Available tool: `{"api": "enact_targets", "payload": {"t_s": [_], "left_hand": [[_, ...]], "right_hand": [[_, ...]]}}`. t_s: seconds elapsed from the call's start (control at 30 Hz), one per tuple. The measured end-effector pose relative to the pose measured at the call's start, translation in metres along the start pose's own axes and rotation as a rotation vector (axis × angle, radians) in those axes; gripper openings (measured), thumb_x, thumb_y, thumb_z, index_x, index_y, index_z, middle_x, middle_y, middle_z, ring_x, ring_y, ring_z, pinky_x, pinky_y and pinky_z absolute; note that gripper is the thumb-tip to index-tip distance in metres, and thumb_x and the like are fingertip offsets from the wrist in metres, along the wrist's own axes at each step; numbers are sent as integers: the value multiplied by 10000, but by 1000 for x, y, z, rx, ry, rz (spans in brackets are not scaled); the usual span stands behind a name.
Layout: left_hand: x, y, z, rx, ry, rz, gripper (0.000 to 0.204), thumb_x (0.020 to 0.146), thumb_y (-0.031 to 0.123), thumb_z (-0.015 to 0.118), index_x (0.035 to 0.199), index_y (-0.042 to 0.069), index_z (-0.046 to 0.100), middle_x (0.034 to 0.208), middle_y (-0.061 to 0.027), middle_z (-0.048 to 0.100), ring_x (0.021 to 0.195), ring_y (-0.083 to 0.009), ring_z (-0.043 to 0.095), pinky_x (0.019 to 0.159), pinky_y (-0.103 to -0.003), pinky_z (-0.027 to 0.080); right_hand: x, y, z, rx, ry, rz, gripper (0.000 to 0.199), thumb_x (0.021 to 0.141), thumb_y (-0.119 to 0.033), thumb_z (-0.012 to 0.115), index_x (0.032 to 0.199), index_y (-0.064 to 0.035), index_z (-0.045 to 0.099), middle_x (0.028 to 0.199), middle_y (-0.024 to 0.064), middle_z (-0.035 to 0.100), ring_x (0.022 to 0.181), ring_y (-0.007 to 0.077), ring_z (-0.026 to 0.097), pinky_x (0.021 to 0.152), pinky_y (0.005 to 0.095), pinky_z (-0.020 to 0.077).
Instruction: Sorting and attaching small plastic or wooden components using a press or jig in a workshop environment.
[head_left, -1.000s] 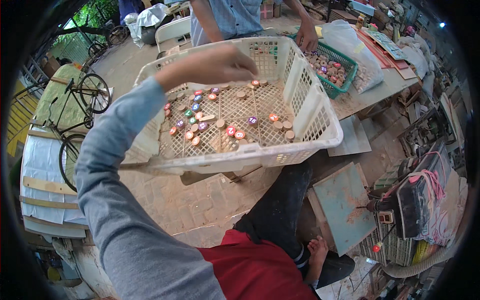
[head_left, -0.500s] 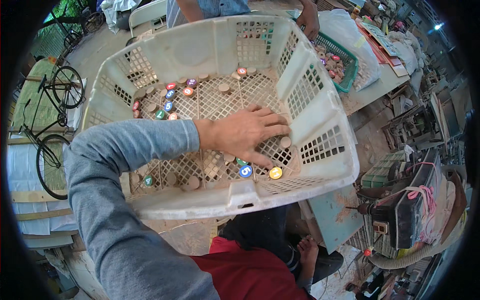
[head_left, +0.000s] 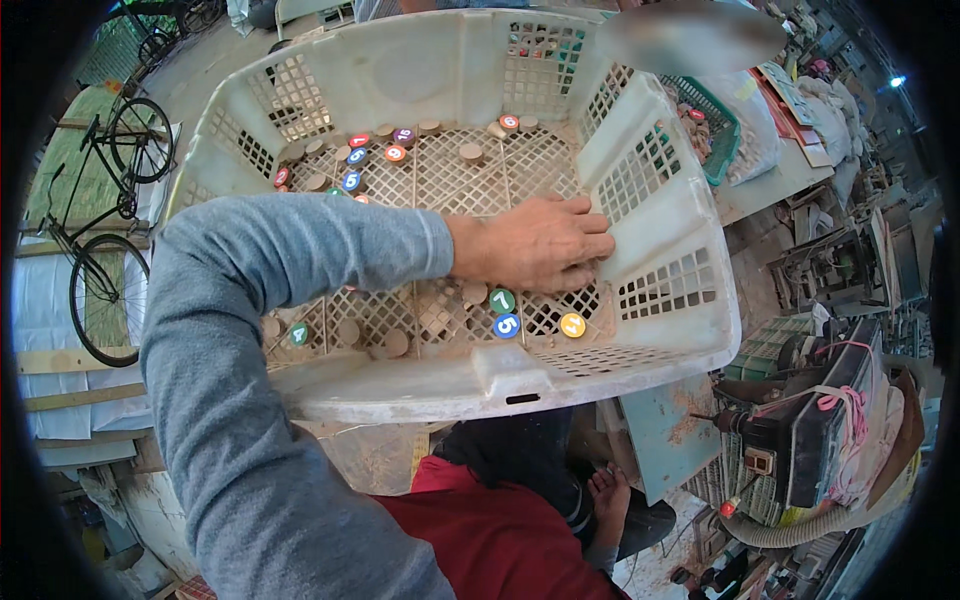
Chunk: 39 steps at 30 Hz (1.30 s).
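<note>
My left hand reaches into a big whitish plastic basket, palm down. Its fingers are bent together against the mesh floor near the right wall, and whatever they hold is hidden beneath them. Close by lie a green numbered disc, a blue one and a yellow one. A plain wooden disc sits farther back. My right hand rests low by my leg, outside the basket, with its fingers apart and nothing visible in it.
More wooden discs, some with coloured numbered faces, line the basket's left and far sides. A green basket of small pieces stands beyond its right wall. A black machine with pink cord is at right, a bicycle at left.
My left hand has drawn its spread fingers in and moved toward the right wall, over where a plain disc lay. The green disc shows more fully. The whole view has shifted slightly.
</note>
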<state>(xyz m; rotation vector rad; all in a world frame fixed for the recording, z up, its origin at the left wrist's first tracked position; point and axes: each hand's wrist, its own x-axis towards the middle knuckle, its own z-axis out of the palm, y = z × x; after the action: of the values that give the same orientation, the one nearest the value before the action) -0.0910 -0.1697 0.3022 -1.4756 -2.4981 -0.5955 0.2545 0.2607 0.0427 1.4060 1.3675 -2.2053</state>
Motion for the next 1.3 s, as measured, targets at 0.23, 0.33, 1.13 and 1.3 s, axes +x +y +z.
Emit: {"api": "enact_targets", "payload": {"t_s": [0.23, 0.33, 1.13, 1.3], "left_hand": [[-30, -25, -31, 78, -113, 108, 233, 916, 279, 618, 957, 58, 559, 937, -103, 498, 890, -285, 558, 719, -422, 522], [-38, -20, -27, 118, -109, 90, 217, 900, 264, 613, 938, 68, 528, 933, -104, 490, 873, -274, 562, 661, -414, 522], [-37, 19, -17, 276, -180, -151, 320, 883, 227, 613, 1119, 75, 461, 1088, -171, 443, 981, -328, 544, 671, -430, 550], [-37, 16, -14, 226, -190, -150, 294, 893, 208, 592, 1121, 79, 458, 1090, -173, 458, 998, -333, 546, 697, -433, 549]], "right_hand": [[4, 4, -7, -3, 18, -14, 333, 977, -337, 576, 1199, -89, 597, 936, 93, 660, 867, 249, 636, 796, 434, 541], [11, 6, -10, -21, 18, -15, 415, 972, -342, 582, 1271, -56, 562, 1021, 133, 639, 930, 288, 620, 850, 463, 526], [11, -2, -2, 4, -114, -6, 244, 1011, -230, 526, 1181, -79, 613, 941, 68, 650, 878, 248, 624, 888, 457, 517], [19, 3, -5, 42, -110, -8, 228, 1014, -222, 520, 1168, -84, 617, 905, 66, 647, 817, 246, 620, 835, 446, 527]]}}
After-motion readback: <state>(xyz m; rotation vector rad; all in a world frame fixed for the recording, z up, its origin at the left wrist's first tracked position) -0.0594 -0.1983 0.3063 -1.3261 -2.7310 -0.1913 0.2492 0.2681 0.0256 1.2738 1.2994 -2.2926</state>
